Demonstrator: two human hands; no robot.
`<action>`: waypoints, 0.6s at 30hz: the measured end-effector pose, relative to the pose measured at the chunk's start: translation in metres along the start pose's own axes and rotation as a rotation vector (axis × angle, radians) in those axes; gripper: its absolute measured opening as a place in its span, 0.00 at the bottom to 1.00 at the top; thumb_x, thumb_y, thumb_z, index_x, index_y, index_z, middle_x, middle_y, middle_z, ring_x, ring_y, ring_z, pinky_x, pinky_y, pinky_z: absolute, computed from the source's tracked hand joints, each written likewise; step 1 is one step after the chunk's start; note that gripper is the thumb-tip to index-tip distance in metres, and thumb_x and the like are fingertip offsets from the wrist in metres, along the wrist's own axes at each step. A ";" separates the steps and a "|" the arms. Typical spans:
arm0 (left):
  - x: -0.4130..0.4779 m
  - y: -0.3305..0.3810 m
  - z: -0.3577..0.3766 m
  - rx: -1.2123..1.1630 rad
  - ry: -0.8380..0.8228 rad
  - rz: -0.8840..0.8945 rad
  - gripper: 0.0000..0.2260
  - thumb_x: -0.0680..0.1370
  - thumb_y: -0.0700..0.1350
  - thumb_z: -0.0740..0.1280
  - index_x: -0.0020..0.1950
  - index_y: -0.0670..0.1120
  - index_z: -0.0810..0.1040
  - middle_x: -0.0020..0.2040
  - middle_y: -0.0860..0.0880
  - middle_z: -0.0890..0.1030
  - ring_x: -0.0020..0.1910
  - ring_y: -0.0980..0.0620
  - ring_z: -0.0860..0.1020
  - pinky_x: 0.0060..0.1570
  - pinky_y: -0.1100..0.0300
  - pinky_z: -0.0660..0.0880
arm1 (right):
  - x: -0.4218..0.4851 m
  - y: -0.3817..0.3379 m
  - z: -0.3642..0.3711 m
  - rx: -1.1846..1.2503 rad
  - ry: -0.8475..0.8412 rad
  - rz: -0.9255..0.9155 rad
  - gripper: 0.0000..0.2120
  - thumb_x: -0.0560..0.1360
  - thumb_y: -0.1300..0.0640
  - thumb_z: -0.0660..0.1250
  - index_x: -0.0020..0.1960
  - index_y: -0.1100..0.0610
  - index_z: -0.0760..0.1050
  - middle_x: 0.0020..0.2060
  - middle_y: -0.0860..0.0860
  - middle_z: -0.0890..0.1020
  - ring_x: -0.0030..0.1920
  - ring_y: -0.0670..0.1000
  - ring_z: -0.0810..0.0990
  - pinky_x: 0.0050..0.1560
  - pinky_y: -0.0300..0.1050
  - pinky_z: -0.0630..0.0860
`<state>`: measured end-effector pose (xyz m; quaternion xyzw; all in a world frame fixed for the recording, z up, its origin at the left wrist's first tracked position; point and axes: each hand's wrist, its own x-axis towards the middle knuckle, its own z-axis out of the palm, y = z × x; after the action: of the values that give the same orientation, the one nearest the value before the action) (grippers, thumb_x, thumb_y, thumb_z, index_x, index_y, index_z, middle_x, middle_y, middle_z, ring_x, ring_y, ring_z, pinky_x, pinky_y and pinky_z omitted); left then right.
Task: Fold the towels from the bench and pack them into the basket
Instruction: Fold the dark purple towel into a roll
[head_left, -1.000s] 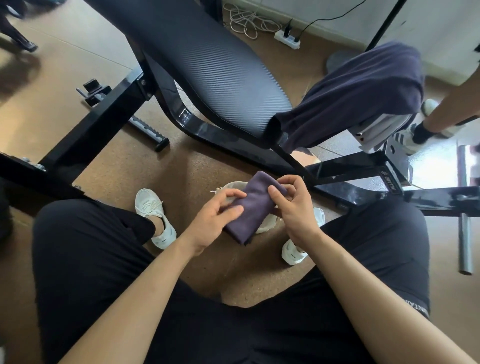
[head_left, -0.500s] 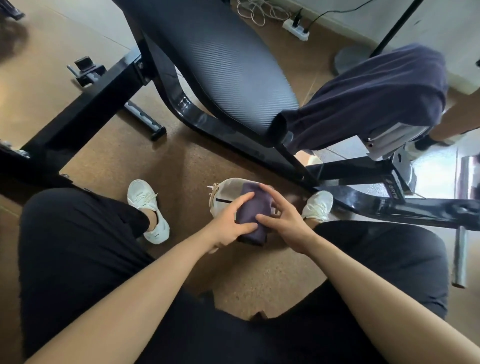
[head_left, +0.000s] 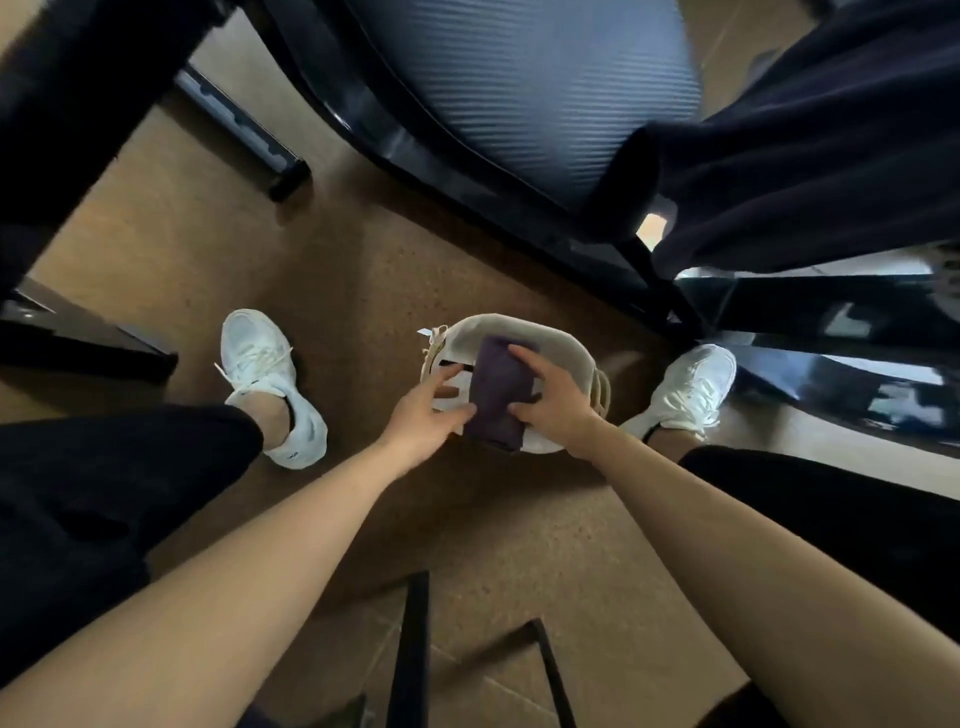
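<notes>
Right hand (head_left: 556, 400) grips the towel (head_left: 500, 389) in the basket (head_left: 519, 323); spread left hand (head_left: 423, 415) touches it.

Hands (head_left: 556, 410), forearms (head_left: 260, 561) bare; loose black bottoms (head_left: 104, 493); white lace-up sneakers (head_left: 270, 384), small dark heel mark.

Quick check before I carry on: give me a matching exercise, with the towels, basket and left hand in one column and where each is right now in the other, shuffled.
Column A
1. folded purple towel
2. basket
3. dark towel
4. left hand

Column B
a. draped over the bench
b. thumb against the folded towel's side, fingers spread
c. on the floor between the left shoe and right shoe
d. gripped by the right hand at the basket's opening

Pairs: 1-d, 2-c, 3-a, 4-b
</notes>
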<state>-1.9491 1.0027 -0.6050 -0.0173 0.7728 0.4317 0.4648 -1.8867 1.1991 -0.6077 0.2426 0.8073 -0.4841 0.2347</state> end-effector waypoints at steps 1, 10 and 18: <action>0.012 -0.007 -0.006 0.001 0.064 -0.019 0.25 0.79 0.47 0.72 0.76 0.55 0.70 0.65 0.51 0.79 0.65 0.49 0.77 0.67 0.46 0.76 | 0.016 0.007 0.003 -0.039 -0.014 -0.006 0.36 0.76 0.65 0.70 0.79 0.49 0.62 0.74 0.52 0.70 0.72 0.54 0.70 0.64 0.40 0.68; 0.100 -0.040 -0.028 0.100 0.272 -0.017 0.19 0.80 0.43 0.70 0.71 0.50 0.76 0.58 0.53 0.79 0.55 0.54 0.79 0.58 0.58 0.75 | 0.121 0.072 0.056 -0.151 -0.052 0.045 0.35 0.78 0.62 0.69 0.80 0.47 0.59 0.69 0.52 0.74 0.66 0.52 0.74 0.71 0.45 0.68; 0.122 -0.050 -0.022 0.066 0.190 -0.026 0.15 0.83 0.46 0.66 0.70 0.52 0.78 0.63 0.51 0.82 0.62 0.52 0.80 0.61 0.54 0.77 | 0.147 0.089 0.096 -0.143 -0.071 0.054 0.40 0.75 0.54 0.74 0.81 0.47 0.57 0.70 0.53 0.74 0.67 0.54 0.74 0.71 0.51 0.69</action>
<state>-2.0123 1.0024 -0.7227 -0.0528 0.8270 0.3963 0.3953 -1.9316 1.1744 -0.7978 0.2295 0.8242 -0.4270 0.2927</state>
